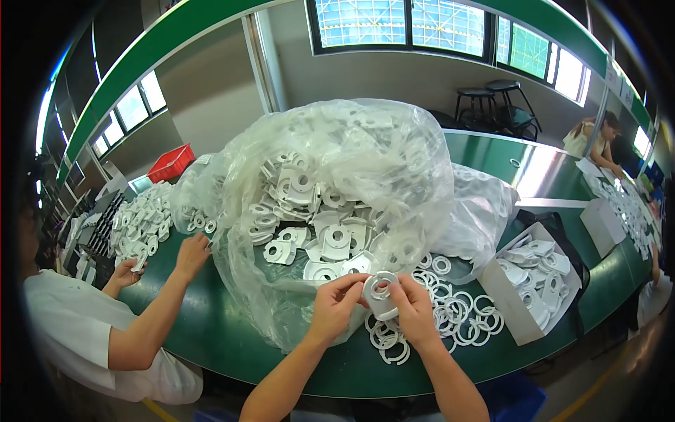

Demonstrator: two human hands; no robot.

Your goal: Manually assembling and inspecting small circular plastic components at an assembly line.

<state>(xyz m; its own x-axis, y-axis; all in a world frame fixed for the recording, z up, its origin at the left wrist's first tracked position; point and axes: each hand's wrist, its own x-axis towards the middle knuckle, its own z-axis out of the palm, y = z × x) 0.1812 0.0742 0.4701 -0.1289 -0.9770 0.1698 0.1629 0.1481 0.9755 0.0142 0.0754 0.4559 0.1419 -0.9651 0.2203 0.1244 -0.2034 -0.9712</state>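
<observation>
Close to the table's front edge I hold a flat white plastic part (384, 307) with a round opening at its top. My left hand (333, 307) pinches its left side, fingers closed at the rim of the opening. My right hand (418, 309) grips the right side, thumb on the face. A ring seems to sit around the opening; I cannot tell whether it is a separate piece. Right beside and below my hands lies a loose pile of white rings (460, 313). Just beyond, a large clear plastic bag (394, 151) gapes toward me, full of similar white parts (337, 238).
An open box (512, 299) of white parts stands at the right on the green table (316, 376). At the left, a co-worker (84, 337) handles parts by a white heap (140, 218). A red bin (171, 163) is farther back. Another person (594, 141) sits far right.
</observation>
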